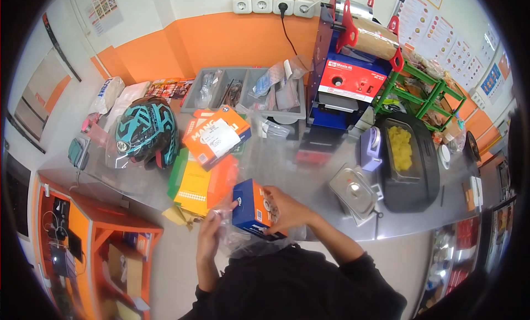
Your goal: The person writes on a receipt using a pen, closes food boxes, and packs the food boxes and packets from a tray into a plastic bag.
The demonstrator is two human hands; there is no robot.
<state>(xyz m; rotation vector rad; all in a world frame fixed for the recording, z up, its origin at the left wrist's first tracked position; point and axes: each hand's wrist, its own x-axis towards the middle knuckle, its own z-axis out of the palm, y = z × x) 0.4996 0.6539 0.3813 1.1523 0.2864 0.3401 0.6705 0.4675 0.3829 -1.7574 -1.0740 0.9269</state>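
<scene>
A blue and orange food box (248, 207) is held tilted in front of my body at the table's front edge. My right hand (290, 209) grips its right side, fingers wrapped over the orange face. On the other side, my left hand (210, 229) is closed on a clear plastic bag (234, 242), which bunches below and around the box's lower part. How far the box sits inside the bag I cannot tell. Just beyond lies an orange box (212, 140) with a white label, over yellow, green and orange paper packaging (193, 182).
A teal and black helmet (144, 129) stands left on the metal table (309, 209). Behind are a grey divided tray (221, 107) and a red-blue sealing machine (350, 80). To the right are a lidded steel container (353, 190) and a black case (395, 196) with yellow food (400, 149).
</scene>
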